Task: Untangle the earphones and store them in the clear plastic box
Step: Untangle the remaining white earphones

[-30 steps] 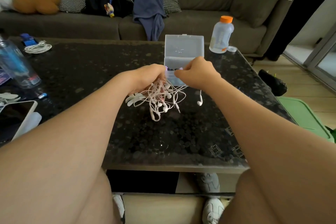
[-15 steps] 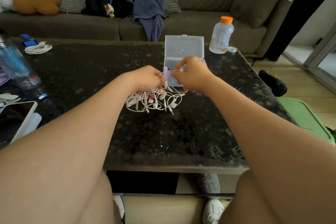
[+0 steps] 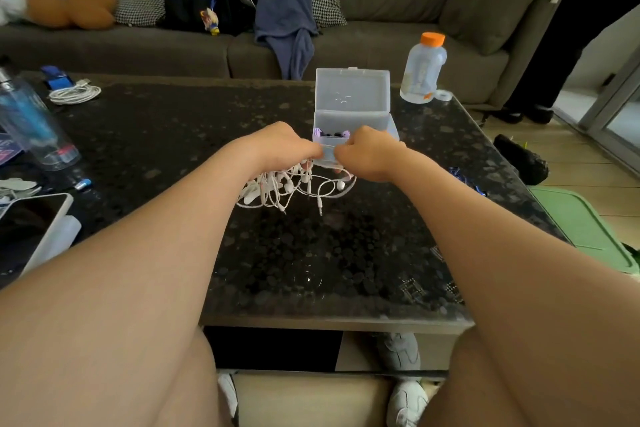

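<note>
White earphones (image 3: 294,188) hang in a messy bunch just in front of the clear plastic box (image 3: 352,114), whose lid stands open, and the left hand (image 3: 281,148) and the right hand (image 3: 370,158), both curled tight, pinch the wires there, almost touching each other.

l grip (image 3: 287,146), r grip (image 3: 367,157) curled, close

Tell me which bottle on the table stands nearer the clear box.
The pale bottle with the orange cap, standing just right of the open box. The blue-tinted bottle is far off to the left, at the picture's edge.
</note>
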The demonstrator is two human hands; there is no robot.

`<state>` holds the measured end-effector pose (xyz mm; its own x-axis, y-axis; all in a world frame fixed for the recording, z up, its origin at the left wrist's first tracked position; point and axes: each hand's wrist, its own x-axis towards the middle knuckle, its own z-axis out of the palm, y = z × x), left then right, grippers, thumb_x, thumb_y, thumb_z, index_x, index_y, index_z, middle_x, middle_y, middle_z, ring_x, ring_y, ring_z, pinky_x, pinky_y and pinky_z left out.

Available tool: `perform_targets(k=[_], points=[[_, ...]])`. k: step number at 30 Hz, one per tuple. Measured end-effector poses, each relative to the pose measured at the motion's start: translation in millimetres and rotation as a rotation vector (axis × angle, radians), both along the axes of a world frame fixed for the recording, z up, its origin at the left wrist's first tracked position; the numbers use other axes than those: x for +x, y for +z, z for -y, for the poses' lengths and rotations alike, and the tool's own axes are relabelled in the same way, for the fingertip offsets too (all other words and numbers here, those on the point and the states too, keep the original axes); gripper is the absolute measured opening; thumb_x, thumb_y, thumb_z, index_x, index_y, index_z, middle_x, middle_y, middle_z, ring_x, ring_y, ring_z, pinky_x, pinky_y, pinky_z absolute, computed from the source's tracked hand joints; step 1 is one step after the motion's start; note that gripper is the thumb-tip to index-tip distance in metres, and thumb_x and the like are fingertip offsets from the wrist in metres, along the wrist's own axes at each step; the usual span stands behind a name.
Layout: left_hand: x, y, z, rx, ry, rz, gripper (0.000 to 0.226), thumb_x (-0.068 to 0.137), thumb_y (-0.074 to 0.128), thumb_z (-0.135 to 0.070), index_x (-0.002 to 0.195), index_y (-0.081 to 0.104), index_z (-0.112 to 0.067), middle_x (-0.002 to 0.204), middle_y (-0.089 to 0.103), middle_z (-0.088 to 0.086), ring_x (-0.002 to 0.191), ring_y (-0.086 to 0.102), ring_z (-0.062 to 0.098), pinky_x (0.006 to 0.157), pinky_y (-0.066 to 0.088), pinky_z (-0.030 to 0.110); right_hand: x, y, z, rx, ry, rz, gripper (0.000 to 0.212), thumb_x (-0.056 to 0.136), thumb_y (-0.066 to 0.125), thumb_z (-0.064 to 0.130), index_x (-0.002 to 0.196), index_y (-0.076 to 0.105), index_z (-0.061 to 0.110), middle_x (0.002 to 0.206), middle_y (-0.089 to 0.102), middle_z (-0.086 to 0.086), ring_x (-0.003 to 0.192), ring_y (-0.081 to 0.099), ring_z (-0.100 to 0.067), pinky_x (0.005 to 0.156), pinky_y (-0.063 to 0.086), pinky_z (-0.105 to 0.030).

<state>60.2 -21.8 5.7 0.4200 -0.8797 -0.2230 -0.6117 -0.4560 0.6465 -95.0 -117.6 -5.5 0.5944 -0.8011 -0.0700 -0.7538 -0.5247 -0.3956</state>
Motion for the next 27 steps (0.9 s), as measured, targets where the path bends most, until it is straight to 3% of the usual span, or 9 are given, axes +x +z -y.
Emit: perform_targets(k=[3,6,9,11,13,16,19,22,27], points=[[0.8,0.6,-1.7,-0.018,-0.018,-0.006,0.044,0.088,0.077,-0.054,0.073,0.067,-0.014,0.079,0.062,0.005,0.075,0.055,0.019,0.073,0.044,0.038,-4.8,6.4,-2.8,0.221,0.043,0.022,0.035,0.101,0.043,0.043,0.104,0.062,0.013,0.089,0.065,0.001,0.082,0.055,-0.014,0.073,0.042,-0.032],[-0.6,2.4,-3.4,-0.053,-0.041,-0.017,0.042,0.088,0.078,-0.051,0.076,0.071,-0.012,0.080,0.066,0.010,0.073,0.061,0.020,0.073,0.048,0.039,-8.2,7.0,-4.1,0.295,0.118,-0.073,0.040,0.095,0.047,0.042,0.105,0.075,0.014,0.093,0.079,-0.005,0.083,0.066,-0.016,0.084,0.055,-0.034],[-2.8,3.4,-3.9,-0.040,-0.049,-0.016,0.044,0.089,0.077,-0.044,0.065,0.055,-0.015,0.069,0.048,0.004,0.068,0.046,0.021,0.066,0.039,0.038,-8.4,7.2,-3.8,0.359,0.135,-0.076,0.026,0.091,0.057,0.026,0.102,0.073,0.009,0.090,0.080,-0.007,0.069,0.059,-0.018,0.056,0.044,-0.025],[-3.5,3.9,-4.1,-0.042,-0.038,-0.014,0.042,0.089,0.077,-0.041,0.067,0.053,-0.015,0.068,0.046,0.004,0.068,0.043,0.021,0.065,0.038,0.038,-9.0,6.7,-1.8,0.367,0.149,-0.090,0.021,0.090,0.061,0.026,0.093,0.069,0.007,0.075,0.078,0.000,0.066,0.055,-0.018,0.056,0.037,-0.027],[-1.9,3.5,-4.1,-0.050,0.003,-0.021,0.040,0.091,0.074,-0.040,0.067,0.056,-0.014,0.066,0.047,0.002,0.065,0.044,0.018,0.066,0.041,0.037,-9.5,4.0,0.4,0.321,0.162,-0.080,0.025,0.088,0.066,0.031,0.089,0.072,0.007,0.072,0.073,0.000,0.071,0.058,-0.018,0.066,0.046,-0.029],[1.4,2.1,-4.3,-0.030,0.046,-0.033,0.034,0.093,0.071,-0.043,0.084,0.070,-0.010,0.072,0.056,0.005,0.068,0.054,0.020,0.072,0.050,0.037,-9.2,-3.2,5.1,0.088,0.189,-0.051,0.029,0.083,0.080,0.039,0.102,0.076,0.018,0.097,0.074,0.000,0.089,0.067,-0.018,0.082,0.057,-0.032],[1.5,3.3,-5.7,0.015,0.056,-0.051,0.035,0.096,0.067,-0.043,0.099,0.072,-0.009,0.080,0.064,0.008,0.068,0.061,0.019,0.072,0.052,0.034,-8.7,-7.0,6.4,-0.018,0.188,0.097,0.043,0.088,0.080,0.028,0.123,0.058,0.021,0.112,0.068,-0.004,0.098,0.068,-0.025,0.090,0.057,-0.038],[1.4,4.6,-6.9,0.043,0.073,-0.110,0.032,0.096,0.063,-0.036,0.101,0.072,-0.007,0.081,0.066,0.011,0.067,0.064,0.023,0.075,0.057,0.038,-9.6,-7.1,6.8,-0.024,0.266,0.246,0.053,0.092,0.078,0.021,0.125,0.038,0.029,0.108,0.067,-0.005,0.090,0.070,-0.022,0.089,0.059,-0.040],[5.0,3.3,-6.4,0.082,0.112,-0.204,0.029,0.095,0.060,-0.026,0.103,0.073,-0.002,0.079,0.065,0.013,0.067,0.067,0.028,0.076,0.063,0.047,-4.6,-4.7,4.3,-0.188,0.319,0.262,0.022,0.097,0.074,0.022,0.109,0.057,0.031,0.111,0.068,0.000,0.100,0.065,-0.023,0.088,0.058,-0.039]])
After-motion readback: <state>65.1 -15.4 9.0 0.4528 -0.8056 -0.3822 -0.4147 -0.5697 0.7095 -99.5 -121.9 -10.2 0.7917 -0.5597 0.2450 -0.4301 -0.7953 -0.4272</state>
